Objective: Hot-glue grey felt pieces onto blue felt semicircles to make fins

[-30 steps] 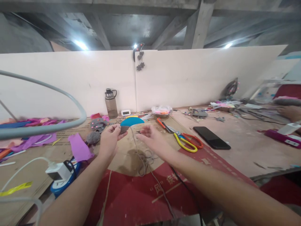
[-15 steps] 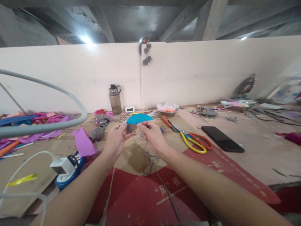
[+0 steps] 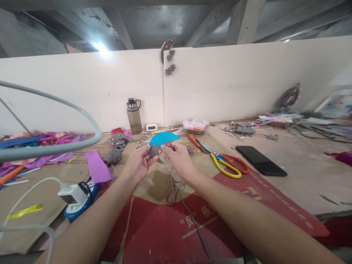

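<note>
White panels (image 3: 220, 80) back my worktable (image 3: 297, 187); left of the scissors (image 3: 217, 167), my left hand (image 3: 138, 162) and right hand (image 3: 180, 159) pinch a grey piece (image 3: 154, 151), fingers narrowed on its edges.

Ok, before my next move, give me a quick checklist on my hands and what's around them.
1. Grey piece in grip: ok, the left hand holds it, with the right hand at its edge.
2. Cord laid out straight: not ok, it has loose loops below the hands.
3. Cord joined to the grey piece: cannot tell, the view is too blocked.
4. Scissors clear of the hands: ok, lying off to the right.
5. Phone clear: ok, right of the scissors.
</note>
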A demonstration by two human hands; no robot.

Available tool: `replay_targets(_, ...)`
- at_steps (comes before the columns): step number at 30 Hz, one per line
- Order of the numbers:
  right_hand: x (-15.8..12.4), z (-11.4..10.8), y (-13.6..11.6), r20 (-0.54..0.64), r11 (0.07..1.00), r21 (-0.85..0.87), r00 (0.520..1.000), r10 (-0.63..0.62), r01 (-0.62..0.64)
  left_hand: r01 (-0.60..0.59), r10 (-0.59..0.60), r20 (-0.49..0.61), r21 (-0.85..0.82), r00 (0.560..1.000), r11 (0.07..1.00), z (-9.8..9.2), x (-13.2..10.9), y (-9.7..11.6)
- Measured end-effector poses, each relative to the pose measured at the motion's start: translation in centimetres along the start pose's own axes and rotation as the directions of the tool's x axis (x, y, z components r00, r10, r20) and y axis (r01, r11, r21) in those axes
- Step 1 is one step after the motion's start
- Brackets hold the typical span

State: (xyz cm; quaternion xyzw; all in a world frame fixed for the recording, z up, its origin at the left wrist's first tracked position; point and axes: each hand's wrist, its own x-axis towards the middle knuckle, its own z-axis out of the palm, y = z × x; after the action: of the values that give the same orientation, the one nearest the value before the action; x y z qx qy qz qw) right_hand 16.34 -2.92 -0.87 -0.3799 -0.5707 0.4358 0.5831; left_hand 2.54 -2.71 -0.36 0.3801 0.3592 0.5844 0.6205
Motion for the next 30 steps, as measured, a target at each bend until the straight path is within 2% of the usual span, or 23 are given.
replay_targets(6, -0.12, -0.17, 0.14, -0.042, 0.997, 0.062, 0.998, 0.038, -0.035, -0.076, 0.076, 0.059, -0.015, 0.995, 0.997, 0.12, -0.08, 0.02)
replay_targets(11, -0.03, -0.38, 0.27, -0.062, 0.995, 0.091, 0.997, 0.034, -0.028, -0.082, 0.088, 0.097, -0.063, 0.991, 0.995, 0.31, -0.30, 0.05)
replay_targets(21, -0.21, -0.34, 0.15, -0.047, 0.995, 0.094, 0.998, 0.032, -0.027, -0.120, 0.121, 0.101, -0.015, 0.987, 0.993, 0.32, -0.25, -0.11)
replay_targets(26, -0.34, -0.06, -0.11, -0.059, 0.999, 0.042, 0.998, 0.009, -0.007, -0.137, 0.134, 0.028, 0.115, 0.991, 0.984, -0.13, 0.07, -0.66)
replay_targets(28, -0.36, -0.01, -0.14, -0.093, 1.000, 0.000, 0.996, -0.011, 0.011, -0.206, 0.214, -0.017, 0.212, 0.977, 0.955, -0.30, 0.11, -0.87)
replay_targets(30, -0.31, -0.06, -0.10, -0.134, 0.998, -0.045, 0.990, -0.038, 0.032, -0.312, 0.347, -0.044, 0.341, 0.937, 0.887, -0.36, 0.01, -0.94)
